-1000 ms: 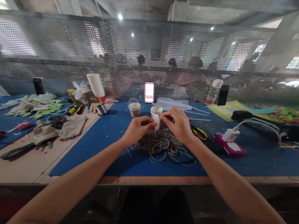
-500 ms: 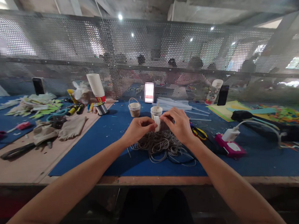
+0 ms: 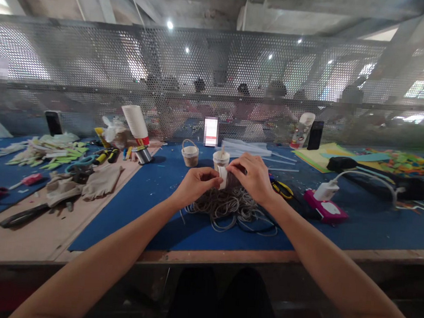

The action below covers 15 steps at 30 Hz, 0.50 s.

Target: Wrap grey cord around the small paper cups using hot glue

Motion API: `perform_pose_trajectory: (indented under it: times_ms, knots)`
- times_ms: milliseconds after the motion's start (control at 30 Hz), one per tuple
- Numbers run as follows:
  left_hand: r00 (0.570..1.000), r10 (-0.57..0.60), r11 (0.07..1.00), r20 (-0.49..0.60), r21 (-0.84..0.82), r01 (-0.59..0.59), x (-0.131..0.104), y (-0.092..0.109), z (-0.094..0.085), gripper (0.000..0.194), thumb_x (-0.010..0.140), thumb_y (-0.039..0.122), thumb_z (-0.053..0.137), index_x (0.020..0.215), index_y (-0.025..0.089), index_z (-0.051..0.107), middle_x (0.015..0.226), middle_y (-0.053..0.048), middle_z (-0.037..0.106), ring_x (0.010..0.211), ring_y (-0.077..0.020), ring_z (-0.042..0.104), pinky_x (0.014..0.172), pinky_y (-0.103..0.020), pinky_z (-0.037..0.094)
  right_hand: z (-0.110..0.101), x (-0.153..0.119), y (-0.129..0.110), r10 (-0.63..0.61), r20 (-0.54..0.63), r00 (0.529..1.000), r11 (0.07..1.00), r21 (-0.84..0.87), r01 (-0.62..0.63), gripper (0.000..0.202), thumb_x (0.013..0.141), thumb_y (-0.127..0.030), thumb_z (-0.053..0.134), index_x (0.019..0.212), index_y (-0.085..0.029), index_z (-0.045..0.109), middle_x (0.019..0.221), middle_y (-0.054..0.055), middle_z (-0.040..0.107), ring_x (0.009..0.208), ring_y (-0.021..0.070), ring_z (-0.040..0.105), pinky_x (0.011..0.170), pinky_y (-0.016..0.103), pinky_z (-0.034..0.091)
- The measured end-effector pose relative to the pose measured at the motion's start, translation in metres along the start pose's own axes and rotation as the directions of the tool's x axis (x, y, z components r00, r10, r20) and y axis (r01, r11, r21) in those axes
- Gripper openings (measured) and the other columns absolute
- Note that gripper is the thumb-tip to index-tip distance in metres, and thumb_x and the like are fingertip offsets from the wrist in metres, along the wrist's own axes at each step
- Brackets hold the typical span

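White and cup-like, the small piece (image 3: pixel 223 177) sits between the fingertips of the left hand (image 3: pixel 199 181) and right hand (image 3: pixel 252 175), both pinched nearly closed on it, probably to steady it from two sides. Grey cord (image 3: pixel 230 207) heaps just below the fingers, perhaps for easy reach.

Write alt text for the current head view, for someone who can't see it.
A person's left hand and right hand hold a small, partly hidden white item above tangled grey cord on a blue mat. Beyond stand a small cup with a looped handle, another cup and, farther back, a lit phone.
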<state>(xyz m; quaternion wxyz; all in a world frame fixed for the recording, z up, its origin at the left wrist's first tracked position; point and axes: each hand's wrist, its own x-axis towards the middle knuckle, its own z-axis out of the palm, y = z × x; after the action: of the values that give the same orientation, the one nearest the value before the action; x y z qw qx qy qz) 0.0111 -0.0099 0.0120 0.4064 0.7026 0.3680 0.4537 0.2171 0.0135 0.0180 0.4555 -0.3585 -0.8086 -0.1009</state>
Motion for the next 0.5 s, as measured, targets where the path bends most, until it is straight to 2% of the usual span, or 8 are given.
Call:
perform_pose_trajectory:
  times_ms: [500]
  knots:
    - [0.998,-0.008,0.999,0.054,-0.036,0.01,0.0012,-0.0077,-0.0013,0.02,0.08,0.037,0.072,0.079,0.017,0.071,0.074,-0.001,0.067,0.069,-0.0134,0.06,0.071,-0.027,0.048,0.0001,0.0013,0.0036,0.064,0.064,0.996,0.997,0.034,-0.066,0.021,0.096,-0.039,0.059,0.086,-0.024,0.071,0.084,0.001,0.069,0.077,0.0163,0.06,0.08,0.034,0.039]
